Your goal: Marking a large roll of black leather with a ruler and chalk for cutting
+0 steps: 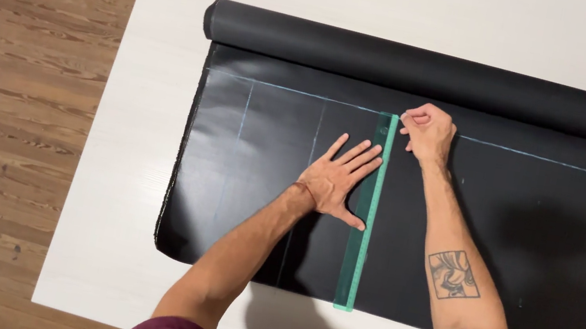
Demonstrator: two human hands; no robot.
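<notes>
Green transparent ruler [365, 216] lies flat on the black sheet [532, 252], centre of frame, running near-vertical from the chalk line [547, 161] at its top end down to the sheet's lower edge. Left hand [338, 180] sits just left of the ruler, palm down, fingers [358, 155] spread flat on the sheet, with the fingertips and thumb touching the ruler's left edge. Right hand [427, 131] is at the ruler's top end, just right of it, fingers curled closed in a pinch; whatever they hold is too small to make out. Fainter vertical chalk marks sit left of the ruler. The rolled part of the sheet [443, 75] lies across the upper frame. All of it rests on a white table [142, 163]; wood floor [2, 100] at left.
</notes>
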